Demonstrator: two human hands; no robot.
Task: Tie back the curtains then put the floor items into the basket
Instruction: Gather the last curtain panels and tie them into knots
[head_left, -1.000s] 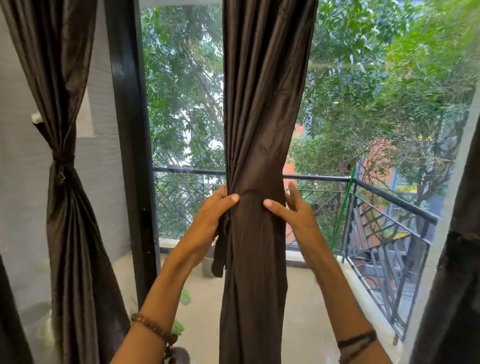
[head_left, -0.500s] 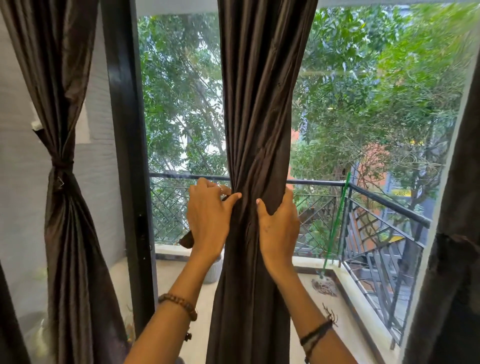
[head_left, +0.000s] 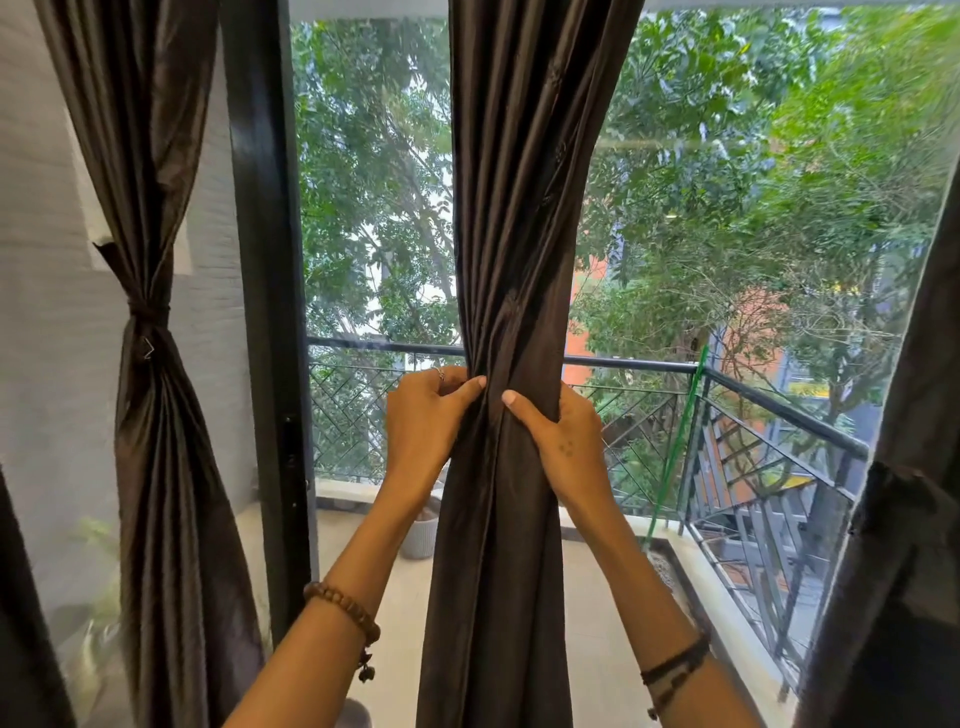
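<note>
In the head view, a dark brown curtain (head_left: 519, 312) hangs down the middle of the frame before a glass door. At centre, the left hand (head_left: 423, 426) and right hand (head_left: 558, 441) clasp it from either side, each grip closed around the gathered fabric, thumbs nearly meeting on its front. At the left of the frame, a second curtain (head_left: 156, 467) is already cinched by a tieback (head_left: 148, 314). Behind the glass, a balcony railing (head_left: 753, 384) crosses the right half. No basket is in view.
</note>
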